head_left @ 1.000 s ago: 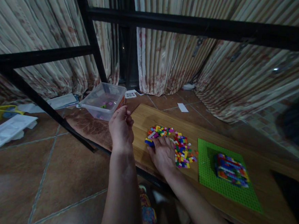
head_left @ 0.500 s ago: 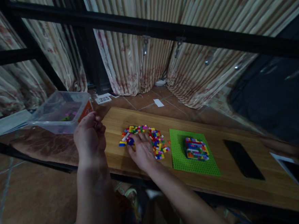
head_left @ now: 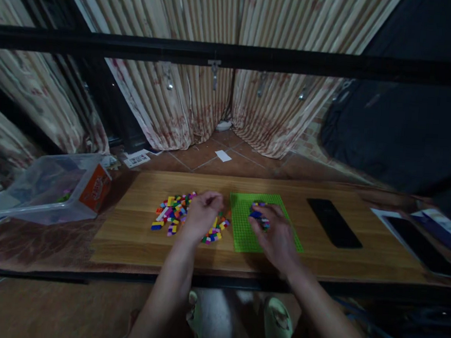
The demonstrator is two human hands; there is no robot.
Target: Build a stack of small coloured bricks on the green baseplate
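My right hand (head_left: 277, 234) reaches over the green baseplate (head_left: 240, 237), its thumb and fingers closed on a blue toy brick (head_left: 256, 214). Beneath those fingers lies a block built of many-coloured bricks (head_left: 265, 224), mostly covered by the hand. My left hand (head_left: 203, 214) hovers with curled fingers in front of the right part of a pile of loose toy bricks (head_left: 172, 206); whatever it may hold is hidden.
On the wooden board (head_left: 127, 244), a black phone-like slab (head_left: 333, 223) lies right of the baseplate. A dark tablet-like object (head_left: 423, 244) is farther right. At the left stands a clear plastic box (head_left: 50, 193) with an orange label. Curtains (head_left: 199, 105) hang behind.
My right hand has gone from the loose bricks to the built block on the baseplate. My left hand has come from beside the clear box to the brick pile. The view has turned and levelled.
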